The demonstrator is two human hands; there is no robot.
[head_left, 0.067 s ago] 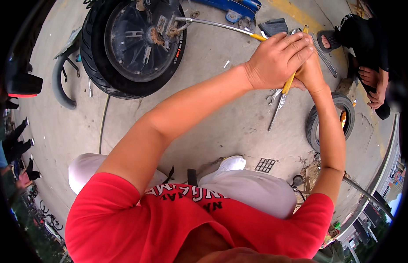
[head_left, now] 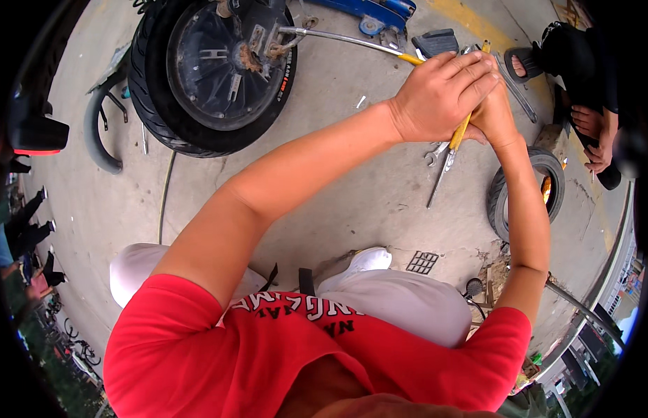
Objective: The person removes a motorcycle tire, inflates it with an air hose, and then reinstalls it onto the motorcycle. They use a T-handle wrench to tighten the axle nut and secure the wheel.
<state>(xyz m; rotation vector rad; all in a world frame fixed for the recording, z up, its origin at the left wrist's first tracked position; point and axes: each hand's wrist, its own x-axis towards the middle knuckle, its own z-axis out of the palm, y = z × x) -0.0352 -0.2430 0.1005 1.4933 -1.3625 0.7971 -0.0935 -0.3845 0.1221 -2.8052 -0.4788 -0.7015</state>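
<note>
A long-handled wrench [head_left: 352, 40], a chrome bar with a yellow grip, runs from the axle of a black wheel [head_left: 223, 70] to my hands. My left hand [head_left: 446, 94] is closed over the grip's end, its fingers together and lapping over my right hand [head_left: 495, 115]. Beneath it, my right hand is closed round the same end; most of its fingers are hidden. Below both hands, a second yellow-handled tool [head_left: 458, 138] with a thin metal shaft slants toward me, apparently on the ground, beside an open-end wrench [head_left: 433, 155].
A blue jack-like tool [head_left: 366, 14] lies beyond the wheel, with a black pedal-shaped piece [head_left: 435, 43] nearby. At right are a loose tyre [head_left: 497, 202], a long metal wrench [head_left: 522, 101] and another person's hand [head_left: 600, 150] and sandalled foot [head_left: 520, 65]. A curved grey tube [head_left: 94, 136] lies left.
</note>
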